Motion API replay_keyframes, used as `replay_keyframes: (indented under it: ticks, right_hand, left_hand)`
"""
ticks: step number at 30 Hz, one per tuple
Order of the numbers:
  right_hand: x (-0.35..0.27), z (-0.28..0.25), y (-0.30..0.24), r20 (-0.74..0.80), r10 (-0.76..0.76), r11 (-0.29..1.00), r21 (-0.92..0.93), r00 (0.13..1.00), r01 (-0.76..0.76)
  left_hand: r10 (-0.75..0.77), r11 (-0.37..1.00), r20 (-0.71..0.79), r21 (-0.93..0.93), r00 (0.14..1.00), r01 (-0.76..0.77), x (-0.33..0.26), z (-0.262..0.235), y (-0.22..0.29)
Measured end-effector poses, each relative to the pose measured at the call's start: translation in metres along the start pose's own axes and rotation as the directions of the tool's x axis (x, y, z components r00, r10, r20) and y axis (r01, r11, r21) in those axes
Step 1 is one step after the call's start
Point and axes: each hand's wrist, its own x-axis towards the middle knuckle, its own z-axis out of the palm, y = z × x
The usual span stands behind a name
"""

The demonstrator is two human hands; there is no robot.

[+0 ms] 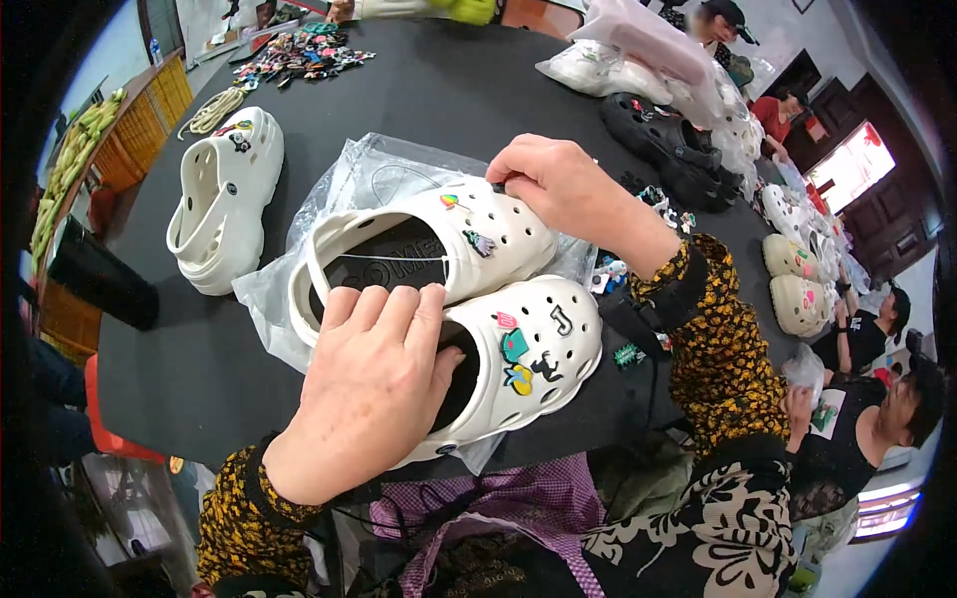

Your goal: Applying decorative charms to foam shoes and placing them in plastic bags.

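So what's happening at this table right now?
A person has a pair of white clogs lying on a clear plastic bag on a black table. The left hand rests across the openings of both clogs, while the right hand pinches at the toe of the farther one. Both clogs carry small coloured charms.

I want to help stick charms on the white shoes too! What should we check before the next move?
1. Left hand steadying the near white clog: ok, fingers rest over its opening.
2. Right hand at the far white clog: ok, fingertips pinch at its top holes.
3. What the right fingers pinch: cannot tell, hidden.
4. Charms on the near clog seated: ok, several sit on its toe.
5. Plastic bag under the clogs: ok, lies flat beneath them.
6. Spare charms within reach: not ok, far across the black table.
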Motion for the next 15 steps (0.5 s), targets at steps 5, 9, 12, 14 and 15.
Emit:
replay_keyframes:
  ticks: [5, 9, 12, 14, 15]
  right_hand:
    - [-0.001, -0.003, 0.002, -0.011, -0.008, 0.999, -0.047, 1.0, 0.008]
    - [-0.006, -0.008, -0.007, 0.024, 0.055, 0.998, 0.008, 0.998, -0.055]
    - [-0.015, -0.011, -0.01, 0.042, 0.048, 0.998, -0.032, 0.998, -0.047]
    - [-0.019, -0.013, -0.01, 0.041, 0.02, 0.998, -0.062, 0.999, -0.017]
    - [-0.02, -0.01, -0.01, 0.014, 0.004, 0.999, -0.054, 1.0, -0.003]
  left_hand:
    - [0.01, 1.0, -0.005, 0.003, 1.0, -0.01, 0.002, -0.001, 0.001]
    - [0.0, 1.0, -0.021, 0.003, 1.0, 0.0, -0.001, 0.0, -0.001]
    - [-0.005, 1.0, -0.012, 0.013, 1.0, 0.005, 0.0, 0.002, 0.0]
    - [-0.006, 1.0, -0.016, 0.029, 1.0, 0.007, -0.001, 0.001, 0.001]
    - [-0.006, 1.0, -0.016, 0.029, 1.0, 0.006, -0.002, 0.002, 0.0]
